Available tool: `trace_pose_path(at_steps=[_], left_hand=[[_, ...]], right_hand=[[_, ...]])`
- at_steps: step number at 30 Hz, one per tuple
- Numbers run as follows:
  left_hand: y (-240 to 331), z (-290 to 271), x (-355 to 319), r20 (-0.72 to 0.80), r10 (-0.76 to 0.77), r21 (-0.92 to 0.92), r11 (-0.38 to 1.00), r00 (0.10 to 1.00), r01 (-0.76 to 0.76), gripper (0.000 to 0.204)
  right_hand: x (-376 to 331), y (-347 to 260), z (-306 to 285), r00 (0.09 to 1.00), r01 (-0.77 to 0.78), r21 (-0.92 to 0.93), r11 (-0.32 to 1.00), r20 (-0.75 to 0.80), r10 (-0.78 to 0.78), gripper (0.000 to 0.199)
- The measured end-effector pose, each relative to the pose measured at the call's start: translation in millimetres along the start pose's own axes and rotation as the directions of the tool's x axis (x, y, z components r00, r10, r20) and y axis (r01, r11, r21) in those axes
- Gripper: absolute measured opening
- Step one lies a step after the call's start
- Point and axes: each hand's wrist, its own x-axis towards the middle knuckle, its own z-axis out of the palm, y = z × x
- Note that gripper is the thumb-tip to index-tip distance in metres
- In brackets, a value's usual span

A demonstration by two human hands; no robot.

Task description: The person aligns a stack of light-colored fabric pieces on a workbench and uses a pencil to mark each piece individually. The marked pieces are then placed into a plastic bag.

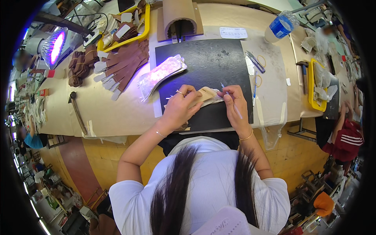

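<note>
My left hand (181, 105) grips a small tan leather-like piece (205, 93) against the black mat, fingers bent over its left end. A paler, whitish piece (215, 100) lies under it and reaches toward my right hand. My right hand (236, 105) is closed round a thin pale pen-like tool (237, 111). The tool's narrow tip shows above the fingers, just right of the tan piece. Left of the hands, a stack of whitish patterned pieces (162, 76) lies partly on the mat, lit purple. My fingers hide part of the tan piece.
The black mat (203, 56) covers the table's middle. Left are a purple-lit lamp (56, 47), brown strips (125, 60), a hammer (78, 111) and a yellow basket (145, 29). Behind stands a brown arched block (178, 13). Right are a cutter (256, 62), a blue pen (255, 89) and a plastic bottle (279, 28).
</note>
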Motion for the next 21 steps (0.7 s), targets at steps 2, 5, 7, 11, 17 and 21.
trace_pose_path(at_steps=[2,5,7,11,17,21], left_hand=[[-5.0,0.1,-2.4,0.0,-0.009,-0.005,1.0,1.0,0.009,0.026],[-8.3,-4.3,-4.1,-0.007,-0.015,-0.005,1.0,1.0,0.015,0.025],[-9.0,-14.2,-4.2,-0.031,-0.017,0.004,1.0,0.999,0.017,0.025],[-8.3,-65.6,3.0,-0.12,-0.068,0.042,0.996,0.99,0.074,0.024],[-52.8,-95.8,26.7,-0.276,0.022,0.202,0.979,0.961,0.036,0.025],[-75.8,-91.6,33.4,-0.205,-0.054,0.282,0.953,0.977,0.112,0.024]], right_hand=[[0.3,2.6,-0.1,0.999,0.032,0.014,0.999,-0.015,-0.032,0.033],[1.2,3.3,0.5,0.999,0.043,0.008,0.999,-0.027,-0.043,0.032],[1.4,3.4,1.8,0.998,0.04,0.016,0.999,-0.053,-0.039,0.03],[0.7,2.9,5.9,0.993,0.057,0.027,0.998,-0.104,-0.054,0.028],[3.3,-2.7,3.2,0.993,0.086,-0.049,0.995,-0.077,-0.09,0.028],[2.5,-5.4,0.7,0.989,0.121,-0.059,0.991,-0.082,-0.126,0.027]])
